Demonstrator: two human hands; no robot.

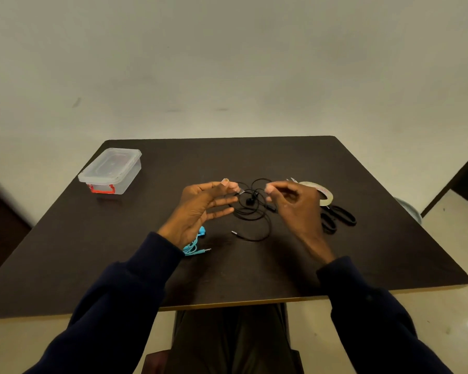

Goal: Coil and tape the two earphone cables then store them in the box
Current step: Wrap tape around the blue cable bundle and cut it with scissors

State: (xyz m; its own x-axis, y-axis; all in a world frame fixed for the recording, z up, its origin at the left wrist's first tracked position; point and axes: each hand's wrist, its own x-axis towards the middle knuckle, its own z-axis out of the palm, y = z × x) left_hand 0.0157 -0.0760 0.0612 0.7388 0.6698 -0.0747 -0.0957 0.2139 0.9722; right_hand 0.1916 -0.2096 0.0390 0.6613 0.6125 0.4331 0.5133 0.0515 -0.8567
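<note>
both hands hovered over the middle of the dark bench [362, 252], facing each other across the black cable [250, 209]. the left hand [200, 209] was spread, palm turned inward, fingers loose and clenched on nothing that could be seen. the right hand [292, 203] had thumb and forefinger pinched together near its top; it may have been grasping a small strip of clear tape (the frame was too soft to be sure), so whether it held anything could not be told.

the black cable lay in loose, uneven loops on the bench between the two hands and slightly beyond them, its earbuds near the centre of the tangle and its plug end trailing toward the person. it sprawled mostly front to back, and neither hand was clearly touching it. both were about equally near, the right hand's pinch just beside the far loops.

the blue cable [193, 248] sat bunched under the left wrist, plug pointing right, seemingly already gathered. the tape roll [322, 194] and scissors [338, 217] lay just behind the right hand. the box [111, 171] stood well apart at the far left corner, lid on.

judging from this, the black cable was not yet coiled, and the next move would need the left hand to gather its loops inward.
</note>
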